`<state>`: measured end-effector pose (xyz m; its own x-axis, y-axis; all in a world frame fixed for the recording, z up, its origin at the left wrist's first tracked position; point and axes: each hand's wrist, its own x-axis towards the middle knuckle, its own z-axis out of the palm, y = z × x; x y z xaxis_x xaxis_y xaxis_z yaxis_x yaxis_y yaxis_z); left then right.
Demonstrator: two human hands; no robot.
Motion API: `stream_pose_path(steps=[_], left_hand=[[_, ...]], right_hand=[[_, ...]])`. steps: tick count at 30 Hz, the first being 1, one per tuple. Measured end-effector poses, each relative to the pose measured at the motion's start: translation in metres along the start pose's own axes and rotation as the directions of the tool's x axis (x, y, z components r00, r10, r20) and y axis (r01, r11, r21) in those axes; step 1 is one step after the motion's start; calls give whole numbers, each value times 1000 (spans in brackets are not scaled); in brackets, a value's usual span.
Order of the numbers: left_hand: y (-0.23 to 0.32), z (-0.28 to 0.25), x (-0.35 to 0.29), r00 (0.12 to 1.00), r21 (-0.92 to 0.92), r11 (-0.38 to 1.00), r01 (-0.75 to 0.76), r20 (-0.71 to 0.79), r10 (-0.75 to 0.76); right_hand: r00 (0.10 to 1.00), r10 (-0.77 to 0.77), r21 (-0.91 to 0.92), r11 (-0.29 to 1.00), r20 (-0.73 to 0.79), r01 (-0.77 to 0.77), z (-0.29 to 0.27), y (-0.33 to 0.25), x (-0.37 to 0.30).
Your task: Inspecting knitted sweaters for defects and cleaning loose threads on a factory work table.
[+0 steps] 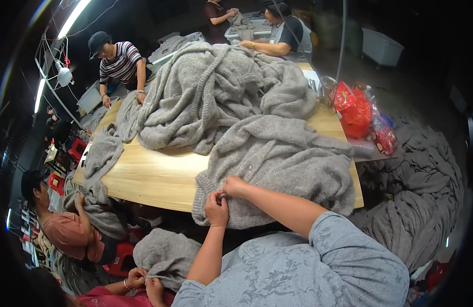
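Both hands (223, 200) seemingly pinching grey sweater (277, 169) hem

A dim workroom around a pale wooden worktop (149, 179). Long tube lights (75, 15) glow above its far left corner. Red stools (77, 149) sit left of it; a grey bin (381, 47) stands beyond its right end.

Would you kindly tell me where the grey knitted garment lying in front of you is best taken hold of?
Probably at the ribbed near hem of the grey knitted garment, coming from the near table edge. That hem hangs over the edge, free of the big grey pile behind, and the left hand and right hand already pinch it there.
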<state>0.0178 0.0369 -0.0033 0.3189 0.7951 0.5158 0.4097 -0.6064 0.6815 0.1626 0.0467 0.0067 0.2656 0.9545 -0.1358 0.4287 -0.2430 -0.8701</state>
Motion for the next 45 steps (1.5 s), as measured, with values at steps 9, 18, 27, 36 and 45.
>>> stream_pose_path(steps=[9, 18, 27, 36, 45], left_hand=[[-5, -2, 3, 999, -17, 1000, 5, 35, -5], [-4, -15, 17, 957, -110, 974, 199, 237, -169], [-28, -2, 35, 932, -54, 982, 179, 330, -152], [-26, -3, 58, 762, -403, 671, 622, 508, -401], [-19, 3, 69, 898, 267, 960, 83, 397, -189]], right_hand=[[965, -260, -222, 941, 18, 258, -4, -2, -23], [895, -436, -294, 846, 96, 444, -17, -3, -39], [937, -345, -161, 923, 62, 351, -22, 18, -18], [987, 51, 12, 999, 155, -53, -35, -10, 3], [987, 8, -66, 998, 158, 3, -36, -13, 2]])
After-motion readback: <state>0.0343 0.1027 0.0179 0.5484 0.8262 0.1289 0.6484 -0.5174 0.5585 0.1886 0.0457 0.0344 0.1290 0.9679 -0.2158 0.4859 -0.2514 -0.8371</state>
